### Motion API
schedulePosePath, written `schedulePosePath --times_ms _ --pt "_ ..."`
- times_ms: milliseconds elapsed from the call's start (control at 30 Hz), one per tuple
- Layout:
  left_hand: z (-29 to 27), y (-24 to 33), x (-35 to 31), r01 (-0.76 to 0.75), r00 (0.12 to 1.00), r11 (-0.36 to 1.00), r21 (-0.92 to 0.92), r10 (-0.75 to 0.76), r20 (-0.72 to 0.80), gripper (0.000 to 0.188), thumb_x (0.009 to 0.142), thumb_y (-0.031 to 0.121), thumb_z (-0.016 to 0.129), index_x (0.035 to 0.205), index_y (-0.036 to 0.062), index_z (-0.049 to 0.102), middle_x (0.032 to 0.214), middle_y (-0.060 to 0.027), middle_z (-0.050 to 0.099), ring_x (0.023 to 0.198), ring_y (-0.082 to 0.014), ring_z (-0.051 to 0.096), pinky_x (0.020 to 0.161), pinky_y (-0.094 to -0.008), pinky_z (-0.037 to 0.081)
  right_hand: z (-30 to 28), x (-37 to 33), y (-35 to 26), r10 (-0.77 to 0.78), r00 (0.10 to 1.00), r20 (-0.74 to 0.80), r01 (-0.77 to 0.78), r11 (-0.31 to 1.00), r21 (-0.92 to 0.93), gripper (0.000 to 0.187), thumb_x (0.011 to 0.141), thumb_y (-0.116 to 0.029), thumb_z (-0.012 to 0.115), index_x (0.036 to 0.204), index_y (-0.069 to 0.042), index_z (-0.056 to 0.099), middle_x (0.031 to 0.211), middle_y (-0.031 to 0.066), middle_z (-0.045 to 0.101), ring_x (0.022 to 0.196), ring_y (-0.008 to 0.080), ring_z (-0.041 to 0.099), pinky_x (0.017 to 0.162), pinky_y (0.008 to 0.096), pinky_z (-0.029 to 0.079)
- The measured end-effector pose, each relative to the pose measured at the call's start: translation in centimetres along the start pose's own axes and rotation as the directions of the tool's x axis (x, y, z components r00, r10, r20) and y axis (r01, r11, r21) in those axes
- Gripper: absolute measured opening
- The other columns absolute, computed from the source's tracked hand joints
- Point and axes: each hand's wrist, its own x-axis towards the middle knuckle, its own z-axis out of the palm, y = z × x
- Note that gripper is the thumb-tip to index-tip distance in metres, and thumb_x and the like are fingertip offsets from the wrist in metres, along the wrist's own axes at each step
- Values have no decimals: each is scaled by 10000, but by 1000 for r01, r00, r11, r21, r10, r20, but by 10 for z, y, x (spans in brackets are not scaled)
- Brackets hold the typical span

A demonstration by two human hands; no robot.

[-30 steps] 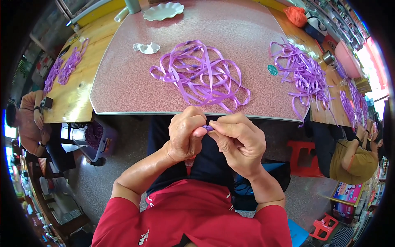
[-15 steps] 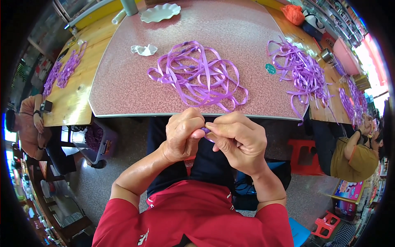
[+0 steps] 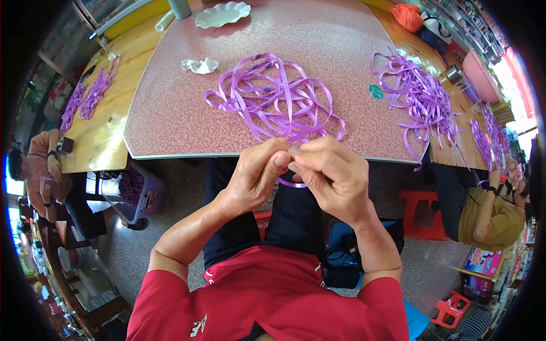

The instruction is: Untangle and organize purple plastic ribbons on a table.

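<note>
Just off the near edge of the pink speckled table (image 3: 170, 125), my two hands meet fingertip to fingertip. My left hand (image 3: 257, 175) is closed, thumb pressed to its curled fingers. My right hand (image 3: 334, 177) pinches with thumb and forefinger, the other fingers curled. A short loop of purple ribbon (image 3: 292, 183) hangs between and below them; the part inside the fingers is hidden. On the table straight ahead lies a loose tangle of purple ribbons (image 3: 287, 94) with darker knotted bits, its near strands reaching toward my hands.
A second heap of purple ribbons (image 3: 424, 102) hangs over the table's right corner. Crumpled white tissue (image 3: 200, 66) and a scalloped white plate (image 3: 223, 15) lie farther back. Two people sit at the wooden side tables, one at each side. A red stool (image 3: 421, 216) stands at right.
Both hands have risen slightly toward the table edge, and the fingertips have shifted. The purple piece seen between them is now covered, while a ribbon loop shows beneath.
</note>
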Motion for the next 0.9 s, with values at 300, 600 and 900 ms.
schedulePosePath --times_ms 300,600,900 --pt "3 8 -1 413 906 673 -613 -376 197 416 1061 412 403 1024 25 552 741 8 439 620 -70 377 544 -226 326 -2 -6 -1 224 974 -5 -218 950 223 149 860 65 694 1001 30 662 994 127 642 742 128 658 598 225 559" --pt "3 -1 -6 32 999 981 -193 -37 -26 279 1048 270 478 1005 1 537 786 -95 533 653 -189 499 600 -331 433 -2 -7 -12 268 962 56 -273 937 216 173 868 56 690 1037 38 659 988 133 626 747 139 665 597 235 589" --pt "0 0 -11 19 1000 968 -251 -16 14 347 1059 345 407 1043 14 513 808 -66 516 610 -116 474 553 -268 395 3 -11 -15 187 982 5 -186 972 141 147 876 38 692 1021 45 669 996 130 614 742 133 656 600 237 595"
